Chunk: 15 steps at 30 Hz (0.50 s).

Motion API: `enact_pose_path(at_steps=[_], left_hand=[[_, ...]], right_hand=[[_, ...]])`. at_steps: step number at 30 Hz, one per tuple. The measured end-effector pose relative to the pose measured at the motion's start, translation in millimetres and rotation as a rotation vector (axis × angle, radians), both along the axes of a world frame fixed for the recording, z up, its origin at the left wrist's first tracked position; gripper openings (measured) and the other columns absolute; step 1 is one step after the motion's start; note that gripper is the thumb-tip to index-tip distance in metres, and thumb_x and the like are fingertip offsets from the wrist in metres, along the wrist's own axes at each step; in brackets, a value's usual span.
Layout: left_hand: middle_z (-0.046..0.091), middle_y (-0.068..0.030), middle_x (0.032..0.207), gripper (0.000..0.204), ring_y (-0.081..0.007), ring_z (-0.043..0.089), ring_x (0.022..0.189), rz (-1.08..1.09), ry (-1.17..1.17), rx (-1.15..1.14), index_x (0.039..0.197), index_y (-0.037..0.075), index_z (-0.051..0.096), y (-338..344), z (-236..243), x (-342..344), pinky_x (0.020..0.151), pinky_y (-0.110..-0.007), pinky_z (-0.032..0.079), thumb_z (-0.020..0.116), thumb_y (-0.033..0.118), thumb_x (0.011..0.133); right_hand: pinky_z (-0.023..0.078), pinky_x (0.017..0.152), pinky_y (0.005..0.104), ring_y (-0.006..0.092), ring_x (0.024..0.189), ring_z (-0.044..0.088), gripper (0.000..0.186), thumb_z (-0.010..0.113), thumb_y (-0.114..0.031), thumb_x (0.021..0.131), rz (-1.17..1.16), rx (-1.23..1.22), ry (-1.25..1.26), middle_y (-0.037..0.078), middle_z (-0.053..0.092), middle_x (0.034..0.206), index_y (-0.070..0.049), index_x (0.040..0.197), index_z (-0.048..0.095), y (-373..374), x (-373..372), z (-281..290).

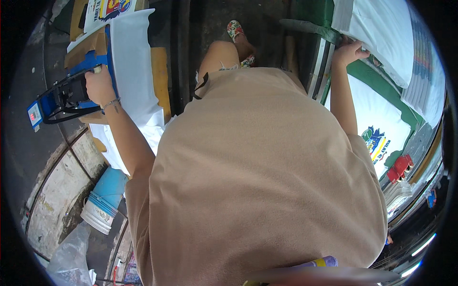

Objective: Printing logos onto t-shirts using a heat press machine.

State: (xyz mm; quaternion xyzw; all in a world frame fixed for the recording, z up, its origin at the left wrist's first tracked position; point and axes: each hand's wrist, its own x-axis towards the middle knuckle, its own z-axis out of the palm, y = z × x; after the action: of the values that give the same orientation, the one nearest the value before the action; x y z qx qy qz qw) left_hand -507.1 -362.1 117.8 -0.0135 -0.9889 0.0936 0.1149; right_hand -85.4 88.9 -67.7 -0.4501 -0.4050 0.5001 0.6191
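Observation:
My left hand (98, 86) is wrapped round the handle of a blue and black heat press (71, 93), which has a small display box at its outer end. White cloth (136, 62) drapes over the press beside that hand and hangs toward my body. On the right, my right hand (349, 53) is closed at the lower corner of a white cloth (381, 38) on a stack, its fingertips partly hidden. Below that arm a white printed cloth (369, 114) with a colourful design lies on a green surface (362, 71).
More stacked white cloths (424, 71) stand at the far right, near a red tool-like object (400, 168). A printed white piece (109, 10) lies at the upper left. A blue-and-white bucket (102, 200) and a clear plastic bag (71, 257) are at the lower left.

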Motion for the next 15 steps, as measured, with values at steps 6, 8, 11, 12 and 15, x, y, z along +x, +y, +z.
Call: enact_pose_path(at_steps=[6,8,11,12,15], left_hand=[[0.067,-0.0199,0.094,0.05,-0.0378,0.065,0.089,0.006,0.0,0.003,0.098,0.003,0.062,-3,-3,-3,0.079,-0.045,0.051,0.064,0.047,0.074],[0.067,-0.0203,0.095,0.05,-0.0379,0.065,0.089,0.003,0.0,0.006,0.098,0.003,0.062,-5,-4,-4,0.079,-0.045,0.051,0.063,0.047,0.074],[0.067,-0.0205,0.096,0.05,-0.0377,0.065,0.09,-0.008,0.016,-0.023,0.098,0.003,0.062,-5,-5,-5,0.079,-0.045,0.051,0.063,0.047,0.074],[0.067,-0.0204,0.096,0.05,-0.0376,0.065,0.09,-0.013,0.02,-0.016,0.098,0.003,0.062,-5,-5,-5,0.079,-0.045,0.051,0.063,0.047,0.074],[0.067,-0.0204,0.096,0.05,-0.0373,0.065,0.09,-0.011,0.017,-0.016,0.098,0.003,0.062,-5,-4,-4,0.079,-0.045,0.051,0.062,0.047,0.074]], right_hand=[[0.052,0.069,0.0374,0.0264,0.093,0.056,0.062,0.052,-0.022,0.091,-0.004,-0.027,0.011,0.014,0.046,0.12,-0.016,0.136,0.008,-4,-3,7],[0.05,0.071,0.0354,0.0236,0.098,0.052,0.059,0.049,-0.019,0.092,-0.001,-0.007,0.017,0.014,0.045,0.123,-0.014,0.136,0.009,-7,-5,10],[0.05,0.073,0.0347,0.0227,0.101,0.051,0.058,0.047,-0.017,0.093,0.012,-0.004,0.018,0.014,0.044,0.125,-0.012,0.136,0.009,-8,-7,13],[0.05,0.074,0.0349,0.0229,0.102,0.051,0.058,0.047,-0.017,0.093,0.02,0.001,0.021,0.014,0.044,0.125,-0.012,0.136,0.008,-8,-6,13],[0.051,0.075,0.036,0.024,0.103,0.051,0.059,0.046,-0.016,0.093,0.042,0.018,0.042,0.015,0.044,0.125,-0.012,0.136,0.006,-8,-5,12]])
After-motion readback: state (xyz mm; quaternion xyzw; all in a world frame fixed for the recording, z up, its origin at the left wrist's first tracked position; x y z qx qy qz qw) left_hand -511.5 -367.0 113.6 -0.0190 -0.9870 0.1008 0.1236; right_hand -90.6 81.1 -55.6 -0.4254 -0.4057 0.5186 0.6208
